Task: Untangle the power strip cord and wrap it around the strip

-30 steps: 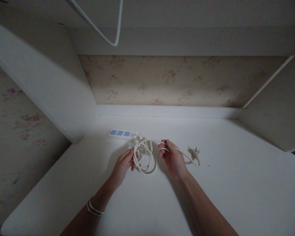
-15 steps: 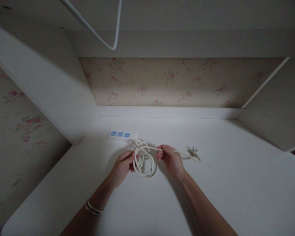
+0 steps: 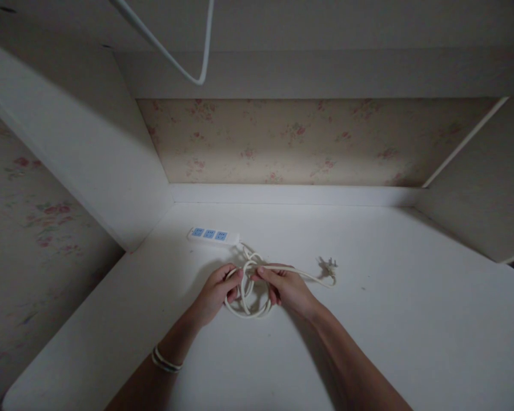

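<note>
A white power strip (image 3: 214,236) with blue socket faces lies on the white desk, beyond my left hand. Its cream power cord (image 3: 257,315) is looped into a loose coil between my hands. My left hand (image 3: 217,291), with a banded bracelet on its wrist, pinches the coil's left side. My right hand (image 3: 289,288) grips the cord at the coil's upper right, thumb on top, fingers partly behind the loops. From there the cord runs right to its plug (image 3: 328,267), which lies on the desk with its prongs showing.
The white desk (image 3: 389,319) has a low back ledge (image 3: 291,195), with floral wallpaper (image 3: 282,142) behind it. White side panels (image 3: 89,142) rise at left and right. A bent white rod or cable (image 3: 199,80) hangs from above at upper left.
My right hand has moved left to the coil, bringing cord with it. The plug has slid a little left. The loops have shifted and widened to the left; the power strip stays put.
</note>
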The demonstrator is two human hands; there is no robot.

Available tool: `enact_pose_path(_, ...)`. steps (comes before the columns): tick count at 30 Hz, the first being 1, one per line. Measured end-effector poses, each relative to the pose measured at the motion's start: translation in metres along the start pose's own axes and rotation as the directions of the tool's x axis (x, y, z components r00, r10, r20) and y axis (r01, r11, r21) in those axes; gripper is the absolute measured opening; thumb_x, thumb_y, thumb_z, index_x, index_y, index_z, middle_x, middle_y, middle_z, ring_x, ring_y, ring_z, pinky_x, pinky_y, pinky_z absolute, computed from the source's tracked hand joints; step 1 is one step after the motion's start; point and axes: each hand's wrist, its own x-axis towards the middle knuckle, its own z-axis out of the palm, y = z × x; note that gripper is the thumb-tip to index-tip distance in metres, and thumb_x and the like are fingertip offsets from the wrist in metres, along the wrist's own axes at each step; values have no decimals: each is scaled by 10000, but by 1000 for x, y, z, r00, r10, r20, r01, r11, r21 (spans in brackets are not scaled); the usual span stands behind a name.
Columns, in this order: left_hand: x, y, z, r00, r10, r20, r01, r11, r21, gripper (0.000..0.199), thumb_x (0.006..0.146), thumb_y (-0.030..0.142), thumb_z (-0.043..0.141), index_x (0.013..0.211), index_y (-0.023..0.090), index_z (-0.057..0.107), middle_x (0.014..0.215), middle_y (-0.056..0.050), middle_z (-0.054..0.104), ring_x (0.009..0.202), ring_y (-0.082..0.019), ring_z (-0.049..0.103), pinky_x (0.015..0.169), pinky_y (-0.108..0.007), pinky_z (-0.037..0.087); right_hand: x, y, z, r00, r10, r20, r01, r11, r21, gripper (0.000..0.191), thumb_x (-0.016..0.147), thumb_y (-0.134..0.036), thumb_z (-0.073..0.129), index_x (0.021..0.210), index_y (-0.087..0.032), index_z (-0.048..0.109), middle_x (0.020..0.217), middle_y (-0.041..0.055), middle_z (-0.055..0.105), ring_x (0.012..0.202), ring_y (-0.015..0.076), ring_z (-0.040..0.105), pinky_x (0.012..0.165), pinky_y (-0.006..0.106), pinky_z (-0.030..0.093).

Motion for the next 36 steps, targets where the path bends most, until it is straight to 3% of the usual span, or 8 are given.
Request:
enact_pose_path(5,0,3,4,994,43,-101,-29,991,131,411,780,535,628,671,174,466,469,76,407,402,-55,316,397,-190,220,-17,-12,9,930,12,368,29,994,-107,439,877,-526,533,1224,-269,611,823,8,663,444,66,530,425,182,418)
enact_pose_path(9,2,4,4,979,71,-192,-38,985,171,443,770,574,615,641,176,466,450,72,416,398,-65,341,397,-195,245,-22,-16,17,910,-21,413,39,999,-35,437,861,-486,574,1251,-291,560,1015,28,622,558,70,563,449,175,462)
enact_pose_path(16,7,2,-1,971,72,-229,-126,964,-232,302,796,405,673,691,139,574,688,10,614,569,-65,524,542,-175,407,-2,-1,11,995,19,-99,-15,999,40,420,789,-594,602,750,-177,563,554,-46,483,393,76,421,311,174,361)
enact_pose_path(19,7,4,-3,975,-4,-220,-89,906,-413,158,745,241,733,840,131,672,1100,-64,655,844,-116,621,720,-196,485,3,-2,7,963,8,-271,18,995,94,456,799,-610,567,677,-171,560,513,-43,457,371,76,388,318,189,313)
enact_pose_path(21,7,5,-7,986,-42,-164,-45,869,-494,250,730,128,722,976,147,683,1173,-73,638,793,-84,620,665,-164,479,4,-3,4,938,0,-346,49,990,132,439,782,-586,594,645,-169,570,498,-43,444,381,76,371,342,196,293)
enact_pose_path(25,2,11,-15,998,-47,-39,12,778,-629,294,807,159,661,1099,186,639,904,-10,690,388,16,380,409,-148,337,7,1,-5,880,-24,-474,111,981,157,394,768,-521,628,591,-175,567,484,-35,461,407,81,357,400,217,294)
enact_pose_path(30,-3,17,-16,990,-94,107,141,732,-666,373,921,425,503,1105,125,627,440,82,453,306,-36,261,372,-195,280,13,13,-18,791,-84,-607,154,986,64,423,772,-557,623,596,-179,550,508,-17,512,472,109,427,482,241,341)
enact_pose_path(36,-3,19,-19,999,-42,-30,6,679,-734,174,862,159,579,1002,73,636,699,3,582,520,-48,472,514,-200,390,21,22,-33,679,-125,-724,115,991,-64,397,804,-543,568,652,-178,598,567,-22,536,546,129,465,529,253,349)
